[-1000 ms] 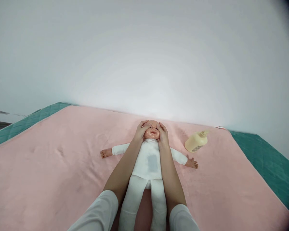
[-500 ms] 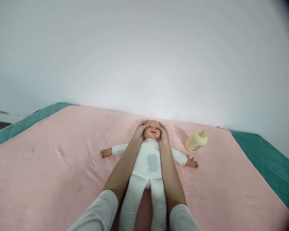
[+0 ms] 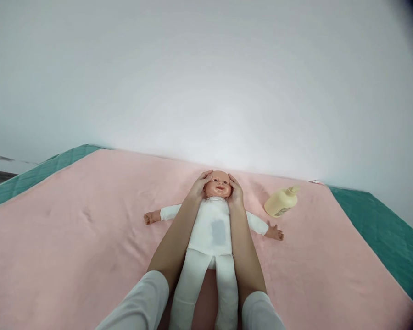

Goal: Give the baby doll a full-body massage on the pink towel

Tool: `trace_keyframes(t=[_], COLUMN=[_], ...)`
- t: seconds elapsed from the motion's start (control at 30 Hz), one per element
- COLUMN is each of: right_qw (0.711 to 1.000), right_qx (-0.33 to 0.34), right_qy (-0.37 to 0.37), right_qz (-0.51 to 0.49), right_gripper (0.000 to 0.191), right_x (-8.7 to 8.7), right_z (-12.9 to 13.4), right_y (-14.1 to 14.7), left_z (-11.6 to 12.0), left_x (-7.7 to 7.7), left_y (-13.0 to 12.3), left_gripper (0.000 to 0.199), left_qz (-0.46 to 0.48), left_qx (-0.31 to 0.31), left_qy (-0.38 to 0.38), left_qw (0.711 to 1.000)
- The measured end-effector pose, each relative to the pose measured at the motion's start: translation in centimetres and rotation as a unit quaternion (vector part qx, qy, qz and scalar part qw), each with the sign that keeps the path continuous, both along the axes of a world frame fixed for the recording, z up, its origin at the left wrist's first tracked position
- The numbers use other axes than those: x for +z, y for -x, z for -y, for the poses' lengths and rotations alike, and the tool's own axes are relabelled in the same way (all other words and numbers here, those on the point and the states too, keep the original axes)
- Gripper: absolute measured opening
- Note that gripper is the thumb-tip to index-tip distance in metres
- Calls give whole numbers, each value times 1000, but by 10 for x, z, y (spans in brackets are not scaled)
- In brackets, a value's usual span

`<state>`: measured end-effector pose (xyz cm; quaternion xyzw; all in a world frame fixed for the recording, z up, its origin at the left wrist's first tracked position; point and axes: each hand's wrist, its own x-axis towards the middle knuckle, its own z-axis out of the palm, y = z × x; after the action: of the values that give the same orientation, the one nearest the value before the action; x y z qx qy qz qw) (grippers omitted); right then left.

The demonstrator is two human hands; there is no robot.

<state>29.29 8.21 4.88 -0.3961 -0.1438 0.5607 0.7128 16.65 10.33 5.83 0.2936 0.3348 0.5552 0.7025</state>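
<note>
A baby doll (image 3: pixel 211 220) lies on its back, its legs toward me and its arms spread to the sides. Its body is white cloth with a grey-blue patch on the belly; the head (image 3: pixel 219 183) and hands are hard and skin-toned. My left hand (image 3: pixel 198 187) cups the left side of the doll's head, fingertips by the temple. On the opposite side my right hand (image 3: pixel 236 190) curves around the head in the same way. Both forearms run along the doll's torso, over its upper arms. The undersides of my hands are hidden.
A pale yellow pump bottle (image 3: pixel 281 202) stands right of the doll, near its outstretched hand. Beneath lies a pink sheet (image 3: pixel 72 229) over a green quilted pad (image 3: pixel 388 233) showing at both sides. A white wall (image 3: pixel 206 82) rises behind the far edge.
My fingers have shifted slightly outward and my right hand a little to the right, so more of the doll's forehead and temples shows. The doll's body and the bottle stay put.
</note>
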Motion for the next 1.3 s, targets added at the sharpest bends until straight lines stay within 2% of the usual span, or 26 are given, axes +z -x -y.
trace_keyframes(t=[0.1, 0.2, 0.43, 0.7, 0.93, 1.17, 1.3], right_qw=[999, 998, 996, 997, 998, 999, 1000], right_qx=[-4, -3, -10, -7, -5, 5, 5], right_qy=[-12, -16, -20, -5, 3, 2, 2], right_qz=[32, 67, 88, 80, 68, 38, 26], right_gripper=[35, 45, 52, 50, 41, 36, 35], right_x=[1, 1, -4, -2, 4, 1, 0], right_z=[1, 2, 0, -1, 2, 0, 0], right_y=[3, 5, 4, 5, 5, 3, 1], left_z=[2, 3, -1, -1, 5, -2, -4], left_x=[0, -3, -12, -10, -3, -9, -10], left_y=[-4, -9, -11, -11, -10, -8, -7], left_gripper=[32, 41, 51, 46, 41, 41, 40], left_qz=[-4, -17, -76, -77, -16, 9, 14], left_qx=[28, 58, 81, 81, 52, 17, 20], left_qy=[-17, -48, -52, -55, -42, -37, -17], left_qw=[999, 997, 992, 992, 998, 999, 1000])
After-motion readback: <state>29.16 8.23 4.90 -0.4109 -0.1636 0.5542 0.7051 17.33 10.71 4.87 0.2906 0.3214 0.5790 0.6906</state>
